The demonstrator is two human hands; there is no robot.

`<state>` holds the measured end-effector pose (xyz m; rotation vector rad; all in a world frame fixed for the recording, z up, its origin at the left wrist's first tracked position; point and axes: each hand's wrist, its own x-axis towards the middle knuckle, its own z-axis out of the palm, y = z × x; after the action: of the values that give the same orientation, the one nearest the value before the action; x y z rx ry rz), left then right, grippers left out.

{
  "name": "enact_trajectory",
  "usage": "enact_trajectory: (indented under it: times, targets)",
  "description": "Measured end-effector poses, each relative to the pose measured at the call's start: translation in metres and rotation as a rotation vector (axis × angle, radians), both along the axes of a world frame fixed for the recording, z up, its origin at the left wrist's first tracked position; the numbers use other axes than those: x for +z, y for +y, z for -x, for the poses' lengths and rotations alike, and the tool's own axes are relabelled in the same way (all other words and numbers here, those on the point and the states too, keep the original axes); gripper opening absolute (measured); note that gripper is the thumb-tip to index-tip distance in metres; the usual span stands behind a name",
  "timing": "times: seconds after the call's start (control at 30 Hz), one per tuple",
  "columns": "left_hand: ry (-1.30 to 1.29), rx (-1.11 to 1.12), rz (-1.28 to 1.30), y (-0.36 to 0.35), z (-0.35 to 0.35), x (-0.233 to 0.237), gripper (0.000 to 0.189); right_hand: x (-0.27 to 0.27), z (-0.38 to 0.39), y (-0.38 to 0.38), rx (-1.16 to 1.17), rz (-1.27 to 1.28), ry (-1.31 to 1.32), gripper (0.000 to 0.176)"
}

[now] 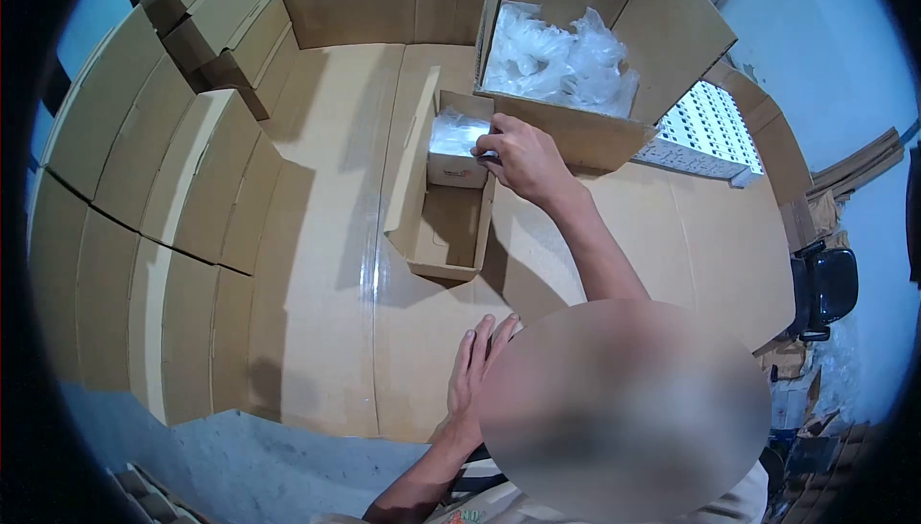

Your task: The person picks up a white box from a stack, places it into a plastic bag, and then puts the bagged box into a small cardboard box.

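Two hands are working at a narrow open carton (451,236) lying on a cardboard-covered table (326,265).
Right hand (523,159) is curling its fingers closed over the right edge of a plastic-wrapped packet (456,132), which is sitting on a small white box (456,177) at the carton's far end. Left hand (475,366) is resting flat on the table just short of the carton, fingers spread and holding nothing. Beyond the carton, a large box (576,140) is holding crumpled clear bags (561,59). Left of the carton, folded cartons (144,207) are standing stacked. What the packet is wrapping is hard to make out, and a blur is hiding the right arm's near end.
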<state>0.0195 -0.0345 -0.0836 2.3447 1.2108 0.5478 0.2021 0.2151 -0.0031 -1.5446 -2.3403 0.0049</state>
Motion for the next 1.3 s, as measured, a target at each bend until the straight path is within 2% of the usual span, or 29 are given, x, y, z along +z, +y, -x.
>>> enact_trajectory:
  times: [0.17, 0.27, 0.4, 0.53, 0.77, 0.9, 1.0, 1.3]
  targets:
    - [0.010, 0.007, 0.005, 0.001, -0.002, 0.000, 0.059, 0.005, -0.001, -0.005, -0.014, 0.042, 0.047, 0.018]
    - [0.027, 0.005, -0.005, 0.001, -0.004, 0.002, 0.060, -0.001, -0.010, -0.006, 0.018, 0.121, 0.141, 0.026]
    - [0.075, -0.003, -0.017, 0.005, -0.009, 0.009, 0.060, -0.011, -0.034, -0.021, 0.127, 0.059, 0.519, 0.042]
    - [0.101, -0.027, -0.021, 0.015, -0.023, 0.007, 0.062, -0.025, -0.082, -0.056, -0.005, 0.054, 0.657, 0.049]
    - [0.113, -0.088, -0.062, 0.065, -0.075, 0.001, 0.063, -0.061, -0.221, -0.116, -0.324, 0.081, 0.517, 0.052]
    - [0.082, -0.073, -0.121, 0.104, -0.116, -0.005, 0.060, -0.058, -0.303, -0.153, -0.564, 0.057, 0.494, 0.057]
    - [0.078, -0.083, -0.141, 0.134, -0.141, -0.006, 0.058, -0.062, -0.364, -0.172, -0.722, -0.046, 0.579, 0.059]
    - [0.109, -0.053, -0.176, 0.154, -0.159, -0.011, 0.056, -0.066, -0.533, -0.184, -1.061, -0.214, 0.495, 0.072]
